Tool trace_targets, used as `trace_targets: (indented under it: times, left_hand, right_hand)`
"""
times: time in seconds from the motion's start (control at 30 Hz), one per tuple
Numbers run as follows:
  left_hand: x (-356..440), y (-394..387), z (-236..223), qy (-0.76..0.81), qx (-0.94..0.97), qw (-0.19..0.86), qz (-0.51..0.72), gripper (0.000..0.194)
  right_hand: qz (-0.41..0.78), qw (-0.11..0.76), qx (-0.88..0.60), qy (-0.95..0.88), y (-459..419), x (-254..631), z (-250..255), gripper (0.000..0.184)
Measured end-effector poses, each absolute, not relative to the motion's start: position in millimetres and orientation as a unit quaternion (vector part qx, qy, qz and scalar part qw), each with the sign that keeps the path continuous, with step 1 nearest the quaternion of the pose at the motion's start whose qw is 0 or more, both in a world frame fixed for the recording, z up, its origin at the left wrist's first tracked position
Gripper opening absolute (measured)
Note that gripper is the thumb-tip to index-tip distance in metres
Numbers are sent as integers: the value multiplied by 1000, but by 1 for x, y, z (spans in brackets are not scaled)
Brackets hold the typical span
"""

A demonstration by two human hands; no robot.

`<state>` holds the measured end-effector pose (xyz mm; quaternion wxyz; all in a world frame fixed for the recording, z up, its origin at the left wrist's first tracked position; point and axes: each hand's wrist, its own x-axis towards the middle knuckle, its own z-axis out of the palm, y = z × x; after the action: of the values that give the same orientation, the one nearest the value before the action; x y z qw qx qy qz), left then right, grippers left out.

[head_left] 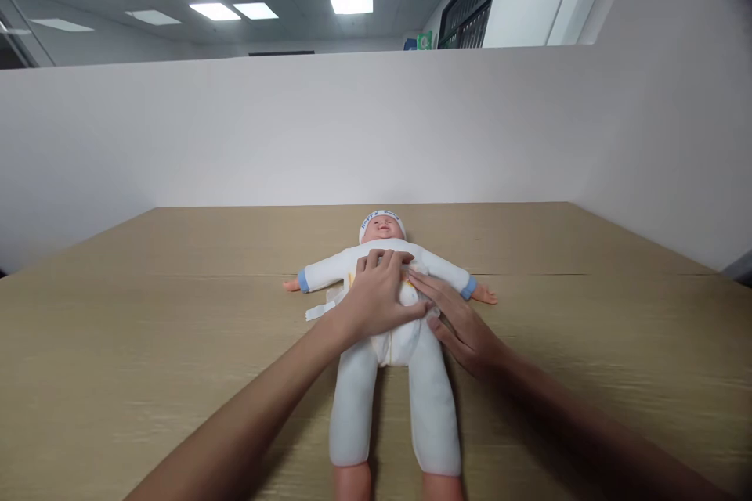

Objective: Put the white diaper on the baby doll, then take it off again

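A baby doll [435,376] in a white suit with blue cuffs lies on its back, arms spread, its head away from me. Around its hips and belly is a white diaper [399,348] with yellow marks. My left hand [379,293] rests across the diaper's front, thumb spread and fingers bent near the upper edge. Against the diaper's right side lies my right hand [461,321], fingers stretched toward the middle and thumb apart. A white fastening tab [320,311] sticks out on the left. Both hands hide much of the diaper's upper front.
The doll lies on a wide wood-toned table [176,376] with a seam across it. A white partition [352,129] rises behind the far edge, and a white wall [663,141] stands at the right.
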<state>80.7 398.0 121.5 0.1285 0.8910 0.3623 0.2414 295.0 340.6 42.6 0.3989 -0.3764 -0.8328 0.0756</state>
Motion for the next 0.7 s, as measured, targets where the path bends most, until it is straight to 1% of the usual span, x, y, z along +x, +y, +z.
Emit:
trace_targets:
  times: [0.1, 0.13, 0.17, 0.23, 0.33, 0.43, 0.47, 0.53, 0.6, 0.63, 0.7]
  left_hand:
    - [69, 404, 130, 321, 886, 232, 242, 70]
    - [62, 407, 131, 304, 878, 269, 252, 70]
    - [54, 409, 130, 293, 869, 295, 269, 67]
    - [34, 412, 122, 296, 852, 305, 306, 56]
    - [-5, 415, 101, 344, 843, 229, 345, 44]
    - [-45, 417, 82, 381, 849, 128, 345, 33]
    - [-55, 418, 77, 391, 852, 103, 334, 31]
    - [-68, 419, 70, 414, 857, 71, 298, 31]
    - [-72, 419, 65, 438, 861, 52, 254, 34]
    - [-71, 419, 62, 446, 862, 45, 236, 34]
    - [-67, 418, 58, 461, 860, 41, 215, 32]
  right_hand:
    - [95, 392, -367, -838, 344, 298, 38, 61]
    - [99, 390, -365, -839, 345, 299, 38, 61]
    - [99, 389, -363, -841, 345, 299, 39, 62]
    - [91, 384, -358, -846, 345, 301, 39, 63]
    - [69, 384, -357, -849, 341, 302, 40, 64]
    - [36, 415, -361, -834, 336, 294, 49, 59]
    - [21, 430, -361, -827, 335, 288, 55, 54]
    - [-7, 452, -357, -817, 336, 272, 71, 34]
    - [-31, 445, -358, -820, 340, 251, 90, 9]
    - [-36, 431, -367, -824, 343, 240, 100, 5]
    - [-25, 390, -408, -825, 350, 218, 118, 16]
